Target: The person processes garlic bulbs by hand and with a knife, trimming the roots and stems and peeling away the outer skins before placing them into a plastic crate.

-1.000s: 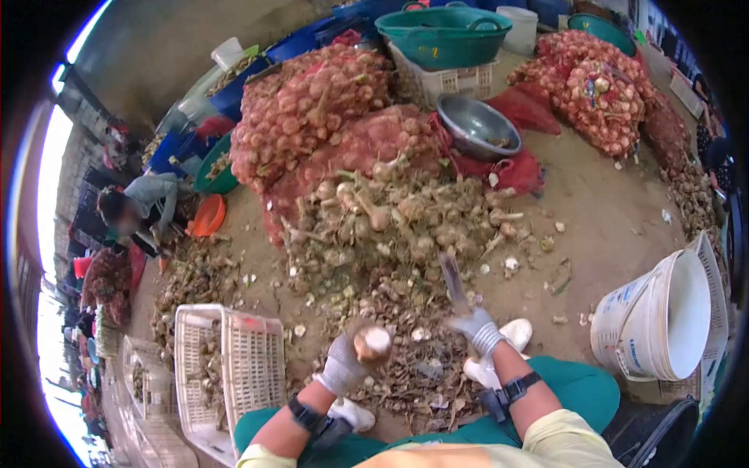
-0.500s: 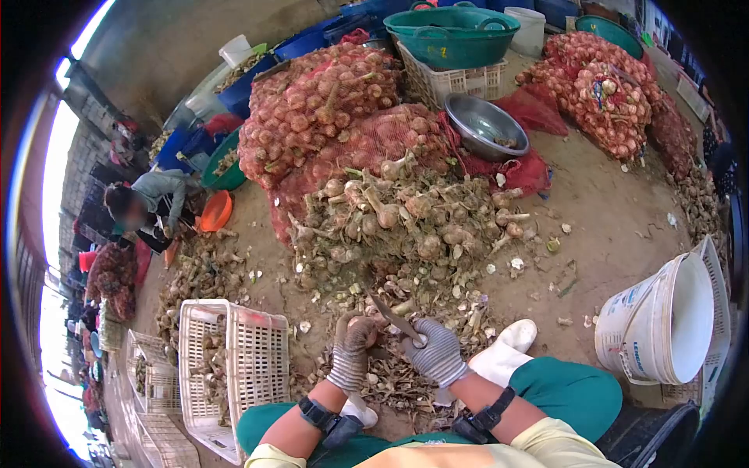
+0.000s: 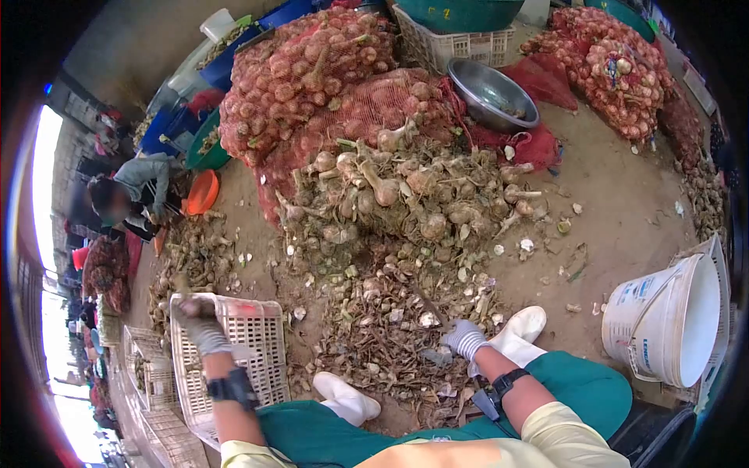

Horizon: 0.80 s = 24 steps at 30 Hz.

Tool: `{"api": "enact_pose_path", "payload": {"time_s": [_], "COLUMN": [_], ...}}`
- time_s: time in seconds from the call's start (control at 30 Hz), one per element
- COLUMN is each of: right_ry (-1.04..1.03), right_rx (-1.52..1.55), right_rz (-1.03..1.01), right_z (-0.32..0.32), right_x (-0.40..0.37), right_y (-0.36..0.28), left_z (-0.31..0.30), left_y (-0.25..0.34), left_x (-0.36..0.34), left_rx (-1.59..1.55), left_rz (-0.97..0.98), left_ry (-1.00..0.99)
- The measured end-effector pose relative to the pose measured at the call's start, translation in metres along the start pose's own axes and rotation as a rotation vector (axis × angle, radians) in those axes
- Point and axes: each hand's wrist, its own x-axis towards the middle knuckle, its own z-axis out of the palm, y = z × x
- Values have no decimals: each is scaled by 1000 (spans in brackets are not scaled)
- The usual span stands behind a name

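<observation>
My left hand (image 3: 204, 320), in a striped, soiled glove, is over the far rim of a white plastic crate (image 3: 261, 343) on the left. Motion smears its fingers, and I cannot tell what they hold. My right hand (image 3: 466, 338), gloved the same way, is closed on a knife (image 3: 431, 306), whose dark blade points up and left over the trimmings (image 3: 382, 343) between my boots. Just beyond lies a heap of garlic bulbs (image 3: 421, 187) with dry stems and roots.
Filled red mesh sacks (image 3: 312, 86) stand behind the heap, beside a metal basin (image 3: 491, 93). To my right is a white bucket (image 3: 663, 320). A person (image 3: 140, 191) bends near an orange basin (image 3: 203, 192) at the left. More crates (image 3: 148, 359) line the left side.
My left hand has swung left from beside the knife, where it held a garlic bulb, to the crate. My right hand has shifted slightly right with the knife. The view has tilted down.
</observation>
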Motion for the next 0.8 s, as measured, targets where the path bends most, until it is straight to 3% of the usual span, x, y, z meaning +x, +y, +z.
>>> {"api": "enact_pose_path", "payload": {"time_s": [0.03, 0.1, 0.13, 0.17, 0.27, 0.3, 0.37, 0.43, 0.47, 0.53, 0.57, 0.6, 0.67, 0.7, 0.73, 0.8], "right_ry": [29, -15, -20, -7, 47, 27, 22, 61, 95, 123, 131, 135, 107, 127, 144, 139], "right_rx": [114, 415, 413, 353, 378, 397, 379, 385, 400, 342, 279, 216, 189, 179, 175, 134], "right_rz": [-10, 39, 45, 55, 1, 26, 7, 32, 36, 56, 41, 22, 68, 57, 45, 30], "right_z": [18, 11, 11, 12, 19, 12, 15, 0, -11, -22, -20, -21, -39, -40, -39, -37], "right_x": [27, 23, 25, 28, 30, 21, 26, 10, -1, -6, -1, 1, -10, -10, -9, -6], "right_y": [15, 5, 3, 2, 2, -4, 6, -3, -12, -18, -10, -6, -26, -27, -29, -38], "left_z": [-17, -118, -73, -59, -42, -20, 34, 74, 96, 85, 82, 61, 32, 47, 53, 54], "left_y": [10, -21, -41, -72, -191, -216, -268, -300, -296, -383, -391, -416, -413, -364, -340, -304], "left_x": [23, 124, 78, 62, 38, 16, -33, -86, -112, -111, -109, -103, -94, -96, -96, -99], "left_rx": [-173, -290, -211, -209, 337, 335, 398, 630, 784, 1271, 1412, 1316, 650, 559, 569, 948], "left_rz": [-15, -94, -80, -85, -604, -622, -998, -985, -851, -709, -732, -594, -681, -772, -767, -614], "left_ry": [132, -271, 380, 388, -136, -135, -582, -696, -707, -687, -598, -557, -712, -868, -862, -1139]}}
